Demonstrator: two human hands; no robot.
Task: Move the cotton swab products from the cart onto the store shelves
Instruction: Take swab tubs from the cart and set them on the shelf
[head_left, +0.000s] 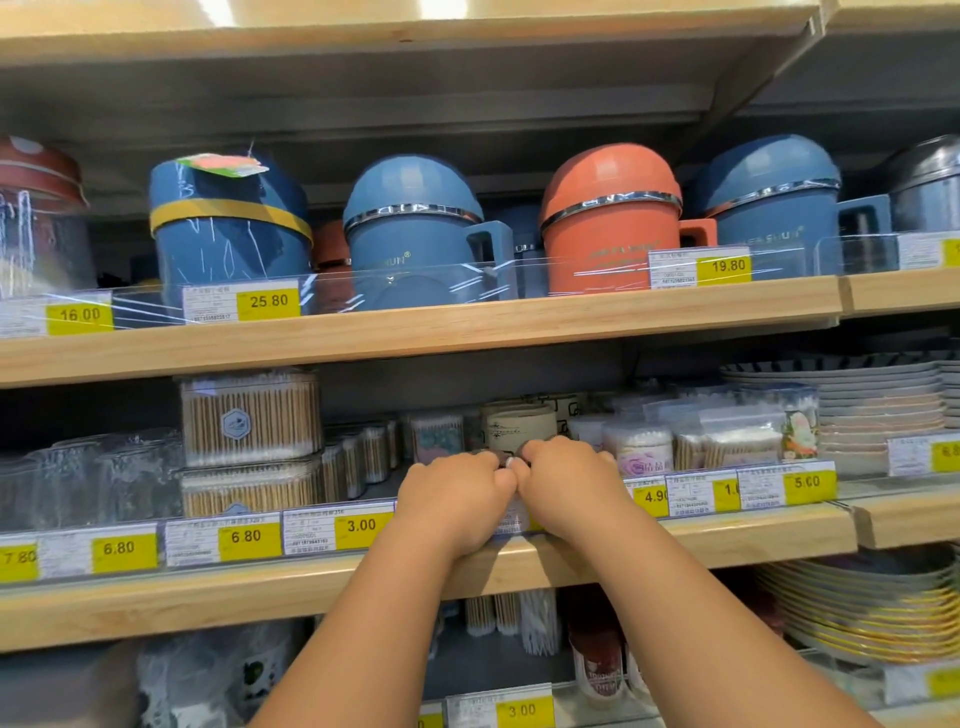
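Both hands are up on the middle shelf (727, 535) now, left hand (457, 493) and right hand (566, 486) knuckle to knuckle just behind its front edge, fingers curled round a small dark item (503, 459) we can barely see, likely a cotton swab pack. We'd seat it flat in the gap between the floral swab tub (439, 437) and the rose-print tub (641, 451), label forward, pushing gently so neighbours don't topple

A shop aisle: wooden shelves (415, 332) with yellow price tags (268, 301), lidded mugs (415, 234), probably plates (857, 405).
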